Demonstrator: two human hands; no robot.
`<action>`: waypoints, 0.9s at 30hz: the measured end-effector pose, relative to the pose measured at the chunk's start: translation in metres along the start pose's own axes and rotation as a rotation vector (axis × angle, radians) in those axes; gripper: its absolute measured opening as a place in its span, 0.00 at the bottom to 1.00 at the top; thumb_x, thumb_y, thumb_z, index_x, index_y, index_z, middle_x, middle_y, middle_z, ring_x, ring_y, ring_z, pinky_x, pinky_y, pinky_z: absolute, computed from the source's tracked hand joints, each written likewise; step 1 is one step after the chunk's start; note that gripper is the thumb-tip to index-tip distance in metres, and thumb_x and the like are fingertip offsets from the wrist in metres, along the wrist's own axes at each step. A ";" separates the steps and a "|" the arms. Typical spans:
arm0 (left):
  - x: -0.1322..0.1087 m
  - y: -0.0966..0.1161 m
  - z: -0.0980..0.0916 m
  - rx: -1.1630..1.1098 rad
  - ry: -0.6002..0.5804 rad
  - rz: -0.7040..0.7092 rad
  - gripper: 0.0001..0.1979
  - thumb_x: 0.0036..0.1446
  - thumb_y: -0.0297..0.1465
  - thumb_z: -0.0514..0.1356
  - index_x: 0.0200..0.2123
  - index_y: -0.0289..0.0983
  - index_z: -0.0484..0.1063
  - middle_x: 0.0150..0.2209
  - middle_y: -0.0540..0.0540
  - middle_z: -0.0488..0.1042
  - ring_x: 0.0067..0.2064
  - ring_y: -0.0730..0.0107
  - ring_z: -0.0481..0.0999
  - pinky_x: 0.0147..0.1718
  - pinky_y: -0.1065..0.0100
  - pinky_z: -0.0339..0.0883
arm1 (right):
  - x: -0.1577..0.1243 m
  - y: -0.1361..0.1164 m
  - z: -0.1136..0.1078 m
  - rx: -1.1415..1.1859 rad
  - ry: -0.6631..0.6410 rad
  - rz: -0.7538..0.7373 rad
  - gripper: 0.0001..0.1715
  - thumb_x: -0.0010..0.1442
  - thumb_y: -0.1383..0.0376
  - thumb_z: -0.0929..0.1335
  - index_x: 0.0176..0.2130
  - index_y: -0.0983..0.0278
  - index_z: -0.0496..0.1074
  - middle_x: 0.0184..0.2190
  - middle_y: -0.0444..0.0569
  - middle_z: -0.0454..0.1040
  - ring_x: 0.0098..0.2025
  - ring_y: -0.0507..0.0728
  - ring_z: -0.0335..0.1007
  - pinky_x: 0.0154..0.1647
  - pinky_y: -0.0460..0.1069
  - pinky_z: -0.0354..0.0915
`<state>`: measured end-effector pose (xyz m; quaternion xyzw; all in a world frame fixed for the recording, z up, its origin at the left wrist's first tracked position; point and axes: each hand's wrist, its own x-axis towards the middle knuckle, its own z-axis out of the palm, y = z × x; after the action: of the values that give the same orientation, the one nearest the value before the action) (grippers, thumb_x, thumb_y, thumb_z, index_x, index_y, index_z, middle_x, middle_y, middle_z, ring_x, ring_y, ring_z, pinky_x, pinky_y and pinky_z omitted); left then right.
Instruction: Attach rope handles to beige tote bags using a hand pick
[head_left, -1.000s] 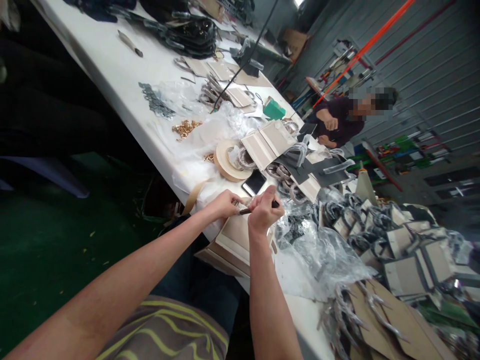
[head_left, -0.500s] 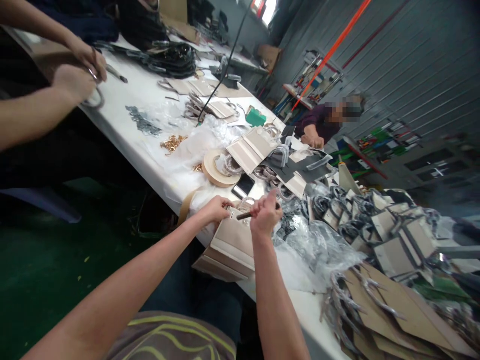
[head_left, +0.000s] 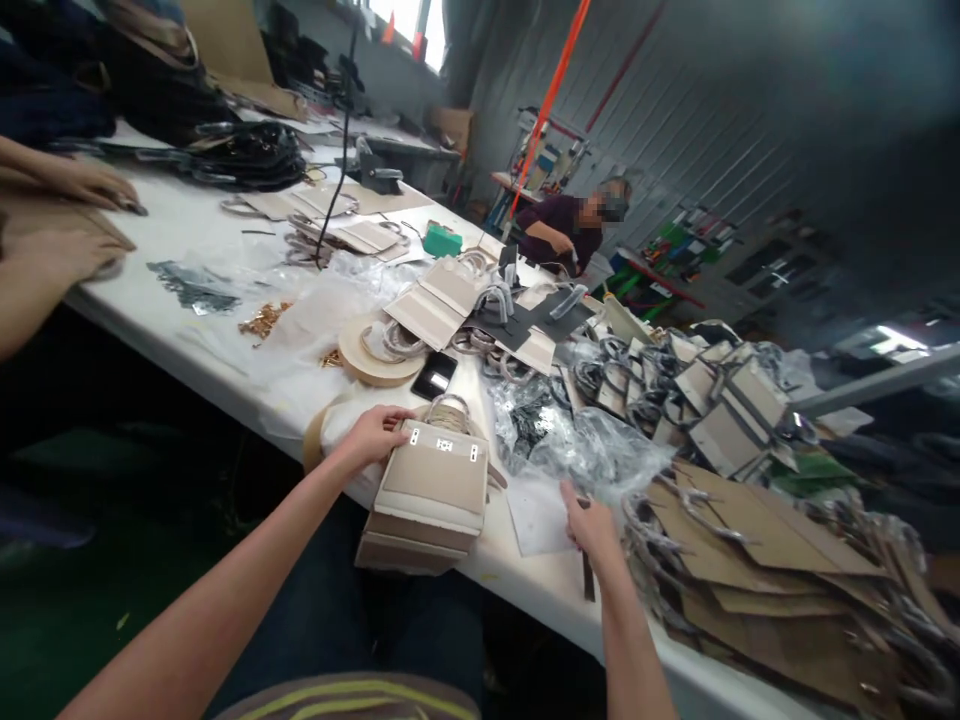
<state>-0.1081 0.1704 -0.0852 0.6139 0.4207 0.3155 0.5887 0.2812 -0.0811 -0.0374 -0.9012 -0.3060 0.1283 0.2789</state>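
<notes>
A beige handbag (head_left: 435, 480) rests at the table's front edge, tilted, its face towards me. Along its top are metal fittings, and a looped handle (head_left: 450, 405) stands behind. My left hand (head_left: 379, 435) is closed on the bag's upper left corner, fingers on the front. To the right of the bag, my right hand (head_left: 591, 525) is low over the table, index finger stretched forward. A dark, narrow bar-like tool (head_left: 588, 580) shows below the palm; its kind is not clear.
A tape roll (head_left: 352, 362) and a phone (head_left: 435, 375) lie beyond the bag. Clear plastic (head_left: 615, 450) and stacked brown panels (head_left: 757, 540) are to the right. Gold fasteners (head_left: 262, 322) lie left. A co-worker's hands (head_left: 60, 235) work at far left; another person (head_left: 562, 230) sits across.
My right hand has moved from the bag's top to the table at right, with the dark tool. My left hand stays on the bag. The view has shifted right.
</notes>
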 end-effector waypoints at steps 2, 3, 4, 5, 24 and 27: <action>-0.002 0.000 -0.001 0.062 0.047 0.035 0.29 0.48 0.39 0.72 0.54 0.34 0.86 0.52 0.37 0.86 0.52 0.49 0.84 0.57 0.53 0.78 | 0.014 -0.002 0.000 -0.242 -0.057 0.027 0.41 0.70 0.34 0.66 0.19 0.57 0.71 0.21 0.60 0.75 0.31 0.71 0.80 0.38 0.61 0.75; -0.004 0.001 -0.001 0.114 0.086 0.055 0.28 0.49 0.40 0.72 0.53 0.34 0.86 0.53 0.36 0.86 0.53 0.48 0.84 0.58 0.52 0.78 | 0.018 -0.004 0.001 -0.319 -0.063 0.032 0.42 0.71 0.33 0.64 0.21 0.58 0.74 0.26 0.65 0.79 0.38 0.74 0.83 0.44 0.63 0.76; -0.007 0.002 -0.002 0.176 0.131 0.076 0.27 0.50 0.40 0.72 0.52 0.35 0.86 0.54 0.35 0.85 0.54 0.47 0.83 0.58 0.51 0.77 | 0.019 -0.006 0.002 -0.364 -0.038 0.019 0.43 0.72 0.32 0.62 0.25 0.60 0.78 0.32 0.68 0.82 0.44 0.76 0.83 0.49 0.65 0.75; -0.010 0.004 -0.002 0.240 0.174 0.096 0.26 0.51 0.40 0.71 0.52 0.35 0.86 0.54 0.35 0.84 0.54 0.47 0.83 0.58 0.52 0.77 | 0.018 -0.008 0.003 -0.389 -0.005 0.005 0.43 0.72 0.32 0.62 0.30 0.61 0.82 0.38 0.70 0.83 0.47 0.77 0.83 0.51 0.67 0.74; -0.021 0.040 -0.003 0.623 0.002 -0.014 0.19 0.63 0.46 0.66 0.43 0.37 0.89 0.35 0.42 0.86 0.39 0.52 0.82 0.37 0.63 0.63 | -0.067 -0.110 0.103 0.061 -0.058 -0.475 0.24 0.74 0.60 0.69 0.64 0.65 0.80 0.53 0.61 0.81 0.55 0.68 0.79 0.60 0.58 0.73; -0.020 0.041 0.004 0.630 0.036 0.002 0.17 0.64 0.43 0.66 0.36 0.37 0.88 0.30 0.44 0.83 0.37 0.55 0.80 0.36 0.64 0.60 | -0.052 -0.110 0.104 0.028 -0.062 -0.511 0.21 0.74 0.61 0.69 0.62 0.63 0.81 0.50 0.58 0.80 0.53 0.67 0.78 0.59 0.57 0.73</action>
<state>-0.1080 0.1530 -0.0428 0.7606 0.5077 0.1810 0.3619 0.1458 0.0032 -0.0548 -0.7864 -0.5302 0.0857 0.3052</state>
